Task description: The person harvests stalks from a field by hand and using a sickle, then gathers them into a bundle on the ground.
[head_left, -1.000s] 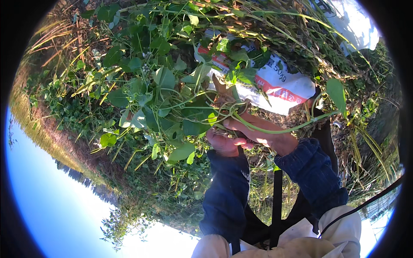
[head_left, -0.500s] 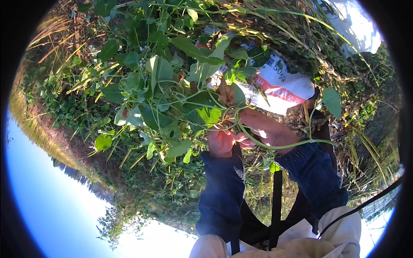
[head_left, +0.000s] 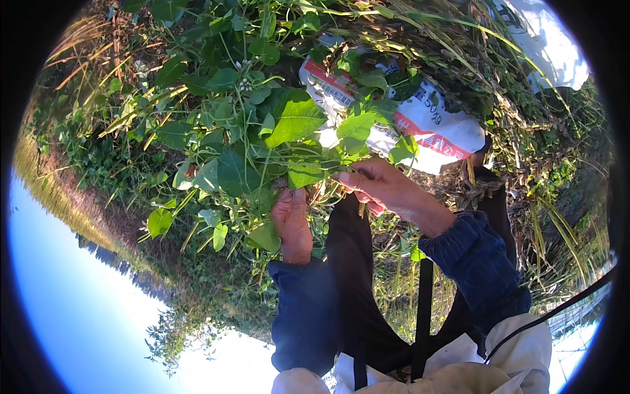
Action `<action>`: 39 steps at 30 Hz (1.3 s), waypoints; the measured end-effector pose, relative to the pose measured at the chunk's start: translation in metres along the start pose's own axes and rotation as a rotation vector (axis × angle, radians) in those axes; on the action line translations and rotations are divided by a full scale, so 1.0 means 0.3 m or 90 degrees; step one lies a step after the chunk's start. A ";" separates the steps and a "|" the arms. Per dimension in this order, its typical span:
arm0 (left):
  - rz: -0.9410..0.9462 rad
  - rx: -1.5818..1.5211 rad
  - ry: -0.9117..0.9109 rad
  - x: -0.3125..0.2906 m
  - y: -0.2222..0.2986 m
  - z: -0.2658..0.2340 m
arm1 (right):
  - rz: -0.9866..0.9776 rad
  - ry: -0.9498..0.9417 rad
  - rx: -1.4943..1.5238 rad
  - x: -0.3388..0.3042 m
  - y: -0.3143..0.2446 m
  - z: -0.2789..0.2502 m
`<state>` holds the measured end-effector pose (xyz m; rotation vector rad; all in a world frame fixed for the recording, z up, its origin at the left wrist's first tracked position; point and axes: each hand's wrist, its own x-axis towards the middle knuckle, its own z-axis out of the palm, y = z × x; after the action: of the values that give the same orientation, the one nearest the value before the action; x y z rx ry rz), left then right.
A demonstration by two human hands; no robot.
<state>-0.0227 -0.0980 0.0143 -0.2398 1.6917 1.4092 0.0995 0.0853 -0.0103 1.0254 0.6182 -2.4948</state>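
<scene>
A leafy green vine bundle (head_left: 230, 157) with broad heart-shaped leaves spreads over the ground in front of me. My left hand (head_left: 293, 220) is closed round stems at the bundle's lower edge, its fingertips partly covered by leaves. To its right, my right hand (head_left: 394, 194) pinches thin vine stems between thumb and fingers, close to the cut or loose stem ends. Just beyond the right hand lies a white woven sack (head_left: 459, 134) with a red band, partly covered by leaves and grass. The two hands are a little apart.
Another white sack (head_left: 548, 46) lies at the far right. Dry, flattened grass (head_left: 420, 39) fills the far side. My dark trouser legs (head_left: 349, 243) and a black strap (head_left: 424, 308) show below the hands. A dark cord (head_left: 558, 312) crosses the lower right.
My left hand has moved left, away from the right hand. The leaves have shifted left, uncovering more of the sack, and the long curved stem over my right wrist is gone from there.
</scene>
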 end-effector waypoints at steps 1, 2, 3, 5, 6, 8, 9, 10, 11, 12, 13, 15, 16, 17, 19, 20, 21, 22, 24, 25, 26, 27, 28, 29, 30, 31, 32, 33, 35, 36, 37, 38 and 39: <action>-0.029 -0.096 0.013 -0.013 0.043 0.028 | -0.057 0.029 -0.082 0.011 0.018 -0.012; -0.040 -0.138 0.086 -0.043 0.091 0.076 | -0.113 0.048 -0.167 0.023 0.043 -0.019; -0.052 -0.202 0.074 -0.055 0.113 0.068 | -0.173 0.066 -0.253 0.034 0.033 -0.010; -0.077 -0.328 0.046 -0.074 0.155 0.047 | -0.206 0.115 -0.385 0.021 0.006 0.007; -0.107 -0.302 0.104 -0.089 0.193 0.076 | -0.217 0.118 -0.409 0.017 0.006 0.014; -0.126 -0.050 0.102 -0.101 0.259 0.071 | -0.233 0.130 -0.476 0.011 0.012 0.024; -0.136 0.077 0.099 -0.102 0.297 0.067 | -0.227 0.122 -0.500 0.007 0.013 0.029; -0.211 0.253 0.149 -0.105 0.358 0.100 | -0.223 0.112 -0.524 0.004 0.009 0.031; -0.221 0.281 0.119 -0.107 0.384 0.090 | -0.218 0.102 -0.547 0.001 0.006 0.034; -0.231 0.310 0.088 -0.113 0.413 0.076 | -0.225 0.093 -0.580 -0.007 0.003 0.037; -0.242 0.337 0.056 -0.109 0.441 0.074 | -0.232 0.071 -0.569 -0.014 0.001 0.037; -0.307 0.318 0.029 -0.112 0.531 0.070 | -0.249 0.021 -0.547 -0.033 -0.011 0.047; -0.322 0.322 0.022 -0.105 0.563 0.055 | -0.256 -0.002 -0.540 -0.040 -0.024 0.052; -0.338 0.325 0.015 -0.100 0.594 0.045 | -0.280 -0.022 -0.532 -0.046 -0.032 0.053; -0.314 0.413 0.009 -0.089 0.652 0.043 | -0.332 -0.062 -0.523 -0.052 -0.048 0.049; -0.298 0.470 -0.012 -0.079 0.680 0.039 | -0.369 -0.059 -0.520 -0.051 -0.050 0.050; -0.284 0.526 -0.028 -0.089 0.698 0.034 | -0.381 -0.077 -0.512 -0.054 -0.053 0.055; -0.234 0.567 -0.041 -0.089 0.698 0.034 | -0.392 -0.094 -0.504 -0.057 -0.061 0.058; -0.172 0.649 -0.054 -0.069 0.697 0.001 | -0.391 -0.106 -0.501 -0.071 -0.073 0.070; -0.139 0.692 -0.059 -0.054 0.695 -0.013 | -0.391 -0.114 -0.493 -0.081 -0.077 0.073; -0.119 0.676 -0.055 -0.036 0.687 -0.021 | -0.390 -0.122 -0.485 -0.091 -0.080 0.075; -0.109 0.661 -0.056 -0.015 0.674 -0.028 | -0.389 -0.128 -0.478 -0.103 -0.084 0.074; -0.100 0.647 -0.056 0.005 0.653 -0.044 | -0.391 -0.118 -0.495 -0.107 -0.075 0.073; -0.092 0.632 -0.057 0.019 0.626 -0.061 | -0.378 -0.100 -0.496 -0.106 -0.064 0.060; -0.109 0.612 -0.046 0.022 0.577 -0.074 | -0.367 -0.082 -0.492 -0.097 -0.050 0.050; -0.122 0.584 -0.037 0.025 0.512 -0.069 | -0.354 -0.062 -0.497 -0.093 -0.043 0.031; -0.169 0.527 -0.033 0.026 0.460 -0.052 | -0.328 -0.035 -0.535 -0.093 -0.023 -0.001; -0.167 0.527 -0.042 0.003 0.452 -0.014 | -0.305 -0.036 -0.513 -0.101 -0.019 -0.010; -0.172 0.535 -0.075 -0.023 0.453 0.059 | -0.253 -0.025 -0.458 -0.118 0.000 -0.011; -0.156 0.538 -0.088 -0.044 0.413 0.072 | -0.263 -0.017 -0.467 -0.118 -0.006 0.000; -0.139 0.541 -0.099 -0.062 0.346 0.077 | -0.275 -0.009 -0.464 -0.119 -0.001 0.013; -0.117 0.542 -0.108 -0.068 0.301 0.084 | -0.291 -0.002 -0.464 -0.119 0.003 0.021; -0.034 0.700 -0.076 -0.055 0.283 0.088 | -0.305 0.009 -0.461 -0.118 0.004 0.033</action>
<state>-0.0545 -0.0532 0.0860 0.4040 2.0723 0.2953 0.1183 0.0852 0.0215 0.6546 1.7714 -2.2823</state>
